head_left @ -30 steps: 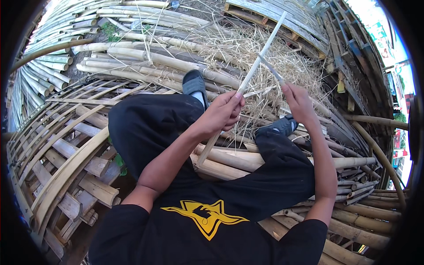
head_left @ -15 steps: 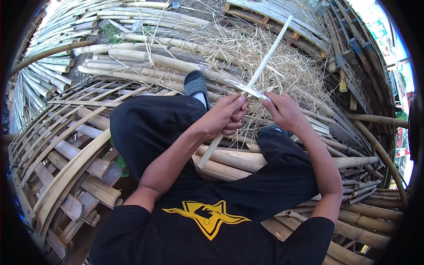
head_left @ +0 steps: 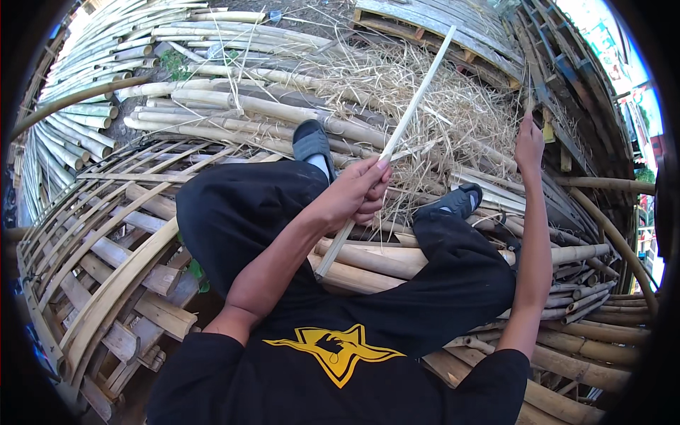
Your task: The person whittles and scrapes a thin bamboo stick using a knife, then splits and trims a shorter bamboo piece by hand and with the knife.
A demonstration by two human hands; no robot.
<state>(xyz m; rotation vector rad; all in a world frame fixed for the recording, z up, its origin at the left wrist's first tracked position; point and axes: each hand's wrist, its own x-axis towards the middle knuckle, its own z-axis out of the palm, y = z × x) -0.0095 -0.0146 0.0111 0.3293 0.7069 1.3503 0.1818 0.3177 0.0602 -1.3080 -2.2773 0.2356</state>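
bamboo strip [head_left: 419, 92], pinched partway along by the left hand [head_left: 360, 190], could twist if that lone grip loosens; right hand [head_left: 529, 145] curls around an apparent knife [head_left: 529, 98], indistinct edge-on.

- Bamboo strip [head_left: 418, 95]: pale, slender, straight, slanting; its upper part crosses in front of the shavings heap [head_left: 467, 103], its lower end on the heap's near-left side.
- Knife [head_left: 529, 101]: thin, indistinct, pointing upward, at the heap's right edge.

your left hand [head_left: 361, 190] plus right hand [head_left: 528, 146] makes two, one pale strip [head_left: 418, 95], one barely visible knife [head_left: 529, 101], two dark sandals [head_left: 310, 142], one yellow shirt print [head_left: 343, 360], bamboo poles [head_left: 283, 110] too many to count
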